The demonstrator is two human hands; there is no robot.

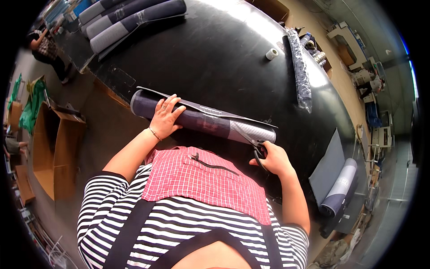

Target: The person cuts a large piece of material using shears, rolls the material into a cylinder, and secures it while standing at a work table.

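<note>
Your right grip (277,158) is clamped on the handles of the scissors (257,150), the blades pointing up and left over the pale end of the rolled mat (192,120). Whether the blades are parted, you cannot tell from here. Your left grip (165,119) holds nothing closed: fingers apart, laid across the top of the mat nearer its left end, probably to stop it rolling or uncurling while the other side is busy.

The mat lies lengthwise along the near edge of the table (215,58), presumably so both arms reach it without stretching. A clear strip (210,114), likely tape, crosses it around mid-length; a loose flap stands along its far side.

Outward: several similar rolls (134,21) lie side by side toward the table's left end, apparently grouped out of the way. Near the far edge, right of centre: a small white spool (271,54) and a long plastic-wrapped bundle (299,67). Another roll (341,184), partly unwound, rests toward the right end.

Surface: black, smooth, scuffed, glare at the far edge. Room: cardboard box (56,150) on the floor at left, a co-worker (47,48) beyond.
</note>
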